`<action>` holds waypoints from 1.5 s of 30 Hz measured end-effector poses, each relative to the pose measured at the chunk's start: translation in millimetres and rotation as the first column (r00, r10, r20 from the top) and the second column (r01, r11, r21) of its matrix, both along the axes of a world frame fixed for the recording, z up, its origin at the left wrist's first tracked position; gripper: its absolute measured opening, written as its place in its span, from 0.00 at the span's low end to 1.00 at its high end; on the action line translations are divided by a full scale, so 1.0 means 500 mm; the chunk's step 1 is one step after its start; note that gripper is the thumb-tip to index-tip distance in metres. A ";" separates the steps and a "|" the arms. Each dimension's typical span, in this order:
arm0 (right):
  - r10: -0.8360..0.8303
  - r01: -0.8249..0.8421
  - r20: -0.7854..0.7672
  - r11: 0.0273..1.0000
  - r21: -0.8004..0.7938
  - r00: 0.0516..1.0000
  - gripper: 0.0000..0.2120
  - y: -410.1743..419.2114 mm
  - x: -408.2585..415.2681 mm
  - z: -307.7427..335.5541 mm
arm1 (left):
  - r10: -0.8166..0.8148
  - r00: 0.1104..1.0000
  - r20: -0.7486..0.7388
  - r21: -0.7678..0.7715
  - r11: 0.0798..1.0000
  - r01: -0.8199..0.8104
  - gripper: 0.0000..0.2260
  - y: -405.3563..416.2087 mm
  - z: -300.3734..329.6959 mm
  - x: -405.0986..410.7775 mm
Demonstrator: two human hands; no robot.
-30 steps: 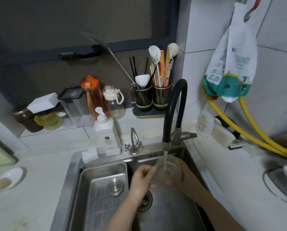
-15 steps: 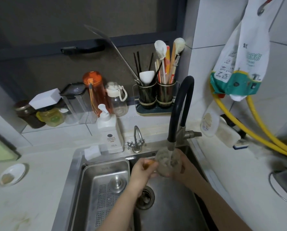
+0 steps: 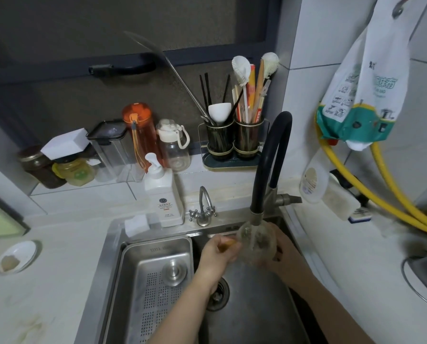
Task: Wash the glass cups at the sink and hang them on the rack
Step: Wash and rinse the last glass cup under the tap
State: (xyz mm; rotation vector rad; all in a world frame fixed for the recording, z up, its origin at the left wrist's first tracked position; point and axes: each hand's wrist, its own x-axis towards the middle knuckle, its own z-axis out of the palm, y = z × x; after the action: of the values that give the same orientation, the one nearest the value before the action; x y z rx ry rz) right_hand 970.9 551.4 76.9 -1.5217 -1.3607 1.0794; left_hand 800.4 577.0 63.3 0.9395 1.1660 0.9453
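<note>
A clear glass cup (image 3: 255, 243) is held over the steel sink (image 3: 252, 306), right under the spout of the black gooseneck faucet (image 3: 269, 165). My right hand (image 3: 284, 252) wraps the cup from the right and behind. My left hand (image 3: 216, 253) touches its left side, fingers at the rim, with something orange-brown between the fingertips. The cup's mouth is tilted up against the spout. No hanging rack for cups shows in the head view.
A perforated steel tray (image 3: 155, 281) fills the sink's left part. A white soap pump bottle (image 3: 164, 194) and a small tap (image 3: 203, 207) stand behind. Utensil holders (image 3: 234, 140), bottles and jars line the ledge. Yellow hoses (image 3: 391, 192) run at right; a small dish (image 3: 16, 256) lies left.
Both hands have lifted the cup from lower in the sink up against the faucet spout. The camera has tilted down slightly.
</note>
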 end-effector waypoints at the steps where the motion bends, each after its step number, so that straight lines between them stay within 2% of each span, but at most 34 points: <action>1: 0.010 -0.010 0.000 1.000 0.001 1.000 0.27 -0.006 -0.003 -0.002 | 0.005 1.000 0.003 -0.005 1.000 -0.004 0.05 -0.005 -0.003 -0.006; 5: 0.073 -0.073 0.023 0.997 0.029 0.997 0.24 -0.003 -0.022 -0.004 | 0.056 0.998 0.042 -0.006 0.998 -0.056 0.04 0.003 -0.011 -0.031; 7: 0.047 -0.046 -0.014 0.999 0.025 0.999 0.18 0.002 -0.017 0.009 | 0.052 0.996 0.075 -0.001 0.999 -0.052 0.04 0.009 -0.003 -0.016; 9: -0.002 0.001 -0.051 1.000 -0.020 0.999 0.16 -0.003 -0.006 0.007 | 0.024 0.997 0.068 0.001 1.000 -0.024 0.05 0.000 0.000 0.004; 13: 0.035 -0.035 0.041 0.999 -0.019 0.999 0.23 -0.021 -0.004 -0.026 | 0.013 1.000 0.019 -0.022 1.000 -0.013 0.05 -0.017 -0.015 -0.012; 15: 0.017 -0.018 0.060 1.000 0.008 0.998 0.31 -0.018 -0.010 -0.035 | 0.041 0.999 -0.007 -0.014 0.999 -0.041 0.05 -0.008 -0.019 -0.025; 17: 0.008 -0.008 0.015 1.000 -0.007 1.000 0.24 -0.006 -0.014 -0.026 | 0.053 0.998 -0.040 0.017 0.998 -0.052 0.05 0.002 -0.014 -0.020; 19: -0.021 0.020 -0.015 0.998 -0.059 1.000 0.09 0.002 -0.001 -0.037 | 0.018 0.998 -0.067 0.047 0.999 -0.015 0.06 -0.001 -0.010 -0.006; 20: -0.011 0.011 -0.011 0.997 -0.080 1.000 0.08 -0.004 0.004 -0.041 | -0.001 0.996 -0.088 0.059 0.998 0.006 0.05 -0.006 -0.010 -0.003; 22: 0.039 -0.041 -0.030 0.997 -0.062 0.999 0.15 -0.019 -0.005 -0.035 | -0.010 0.993 -0.119 0.070 0.997 0.018 0.05 -0.014 -0.013 -0.011; 24: 0.045 -0.045 -0.009 0.999 -0.023 0.999 0.28 -0.026 -0.008 -0.041 | 0.022 0.992 -0.127 0.057 0.998 -0.014 0.05 -0.011 -0.017 -0.027; 25: 0.051 -0.051 -0.015 0.999 -0.009 0.999 0.30 -0.029 -0.013 -0.031 | 0.045 0.992 -0.118 0.052 0.998 -0.039 0.05 -0.006 -0.016 -0.032; 28: 0.032 -0.031 -0.086 0.999 0.018 0.996 0.26 -0.022 -0.011 -0.023 | 0.079 0.991 -0.111 0.050 0.996 -0.073 0.06 -0.002 -0.012 -0.019; 30: 0.009 -0.010 -0.067 1.000 -0.017 0.998 0.23 -0.029 -0.005 -0.022 | 0.056 0.991 -0.124 0.042 0.998 -0.052 0.06 -0.012 -0.017 -0.007; 33: 0.082 -0.081 0.005 0.996 -0.048 0.997 0.30 -0.049 -0.004 -0.021 | 0.055 0.989 -0.135 0.031 0.998 -0.051 0.05 -0.024 -0.024 -0.012; 38: 0.025 -0.020 0.058 0.997 -0.080 0.998 0.31 -0.037 -0.021 -0.022 | 0.072 0.973 -0.221 0.069 0.996 -0.058 0.07 -0.019 -0.025 -0.019; 42: -0.040 0.047 0.063 0.991 -0.121 0.997 0.12 -0.038 -0.026 -0.027 | 0.100 0.946 -0.310 0.141 0.988 -0.059 0.08 -0.018 -0.023 -0.009; 45: -0.061 0.062 0.010 0.988 -0.142 0.998 0.10 -0.047 -0.034 -0.025 | 0.117 0.965 -0.236 0.096 0.991 -0.096 0.08 -0.033 -0.018 0.004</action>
State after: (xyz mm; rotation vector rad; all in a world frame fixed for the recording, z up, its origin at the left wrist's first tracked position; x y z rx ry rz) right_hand 954.1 528.1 64.6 -1.6597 -1.2543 1.1549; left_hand 802.2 560.4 54.5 1.0911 1.4029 0.9919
